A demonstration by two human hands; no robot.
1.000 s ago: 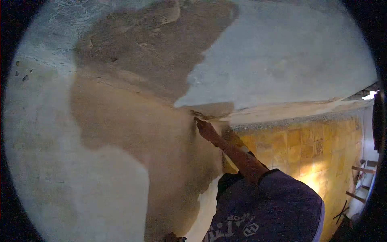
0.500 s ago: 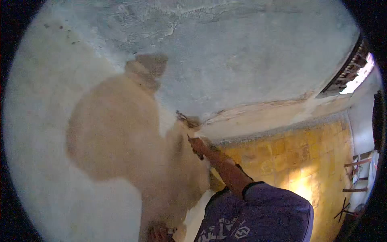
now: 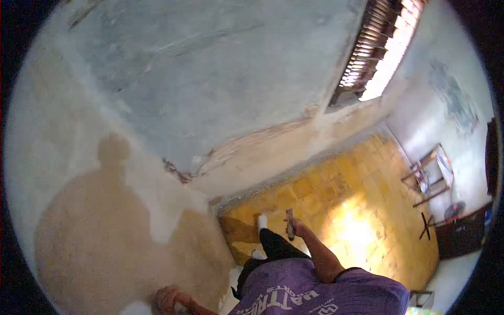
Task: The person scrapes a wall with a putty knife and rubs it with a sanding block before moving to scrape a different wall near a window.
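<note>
My right hand is closed around a short, narrow hand tool, grey-brown, whose exact kind is too small to tell. It is held out over the yellow tiled floor, away from the wall. Low at the left, my left hand is in front of the pale plastered wall, its fingers curled. Something light shows beside those fingers, too blurred to name. A damaged patch of broken plaster marks the corner where the two walls meet.
A cracked strip runs along the base of the blue-grey wall. Beyond are a slatted window, a wooden chair, a fan and a dark cabinet. Yellow tiles cover the floor near my feet.
The view has swung right, showing more floor and window. My right hand with its tool has drawn away from the wall corner. My left hand shows more fully.
</note>
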